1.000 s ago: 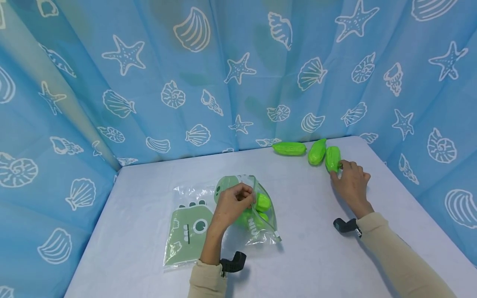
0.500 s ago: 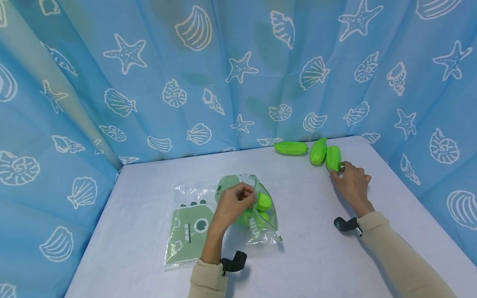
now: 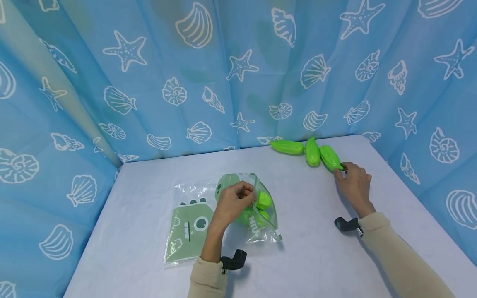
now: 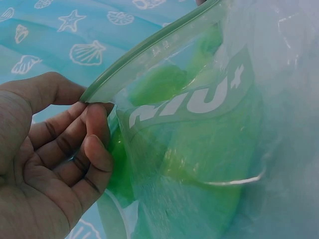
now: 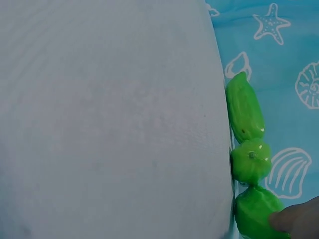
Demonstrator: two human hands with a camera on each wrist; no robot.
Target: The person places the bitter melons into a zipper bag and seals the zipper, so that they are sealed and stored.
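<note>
Clearly, the left hand was pinching the green zipper rim of the clear bag near the centre of the head view, thumb and curled fingers closed on the strip and holding the mouth lifted. Some green toy vegetables already lay inside it. A second flat bag with a green dinosaur print lay just left of it on the counter.

In the upper right of the head view the right hand was at the near end of the nearest green vegetable. Its fingers looked bent, with one fingertip touching the piece, but they were not yet wrapped around it, so I judged this hand as only touching, not gripping. Two more green vegetables lay in a row beside it, close against the blue shell-pattern curtain at the far edge of the counter.

The main risk, as I judged it, was at this far edge. The pieces are smooth and rounded, and a push from a fingertip could roll the nearest one against its neighbour or over the edge behind the curtain. The other risk was at the bag: the pinch was small, so the thin rim could slip and the mouth would close or the pieces inside could roll out.
</note>
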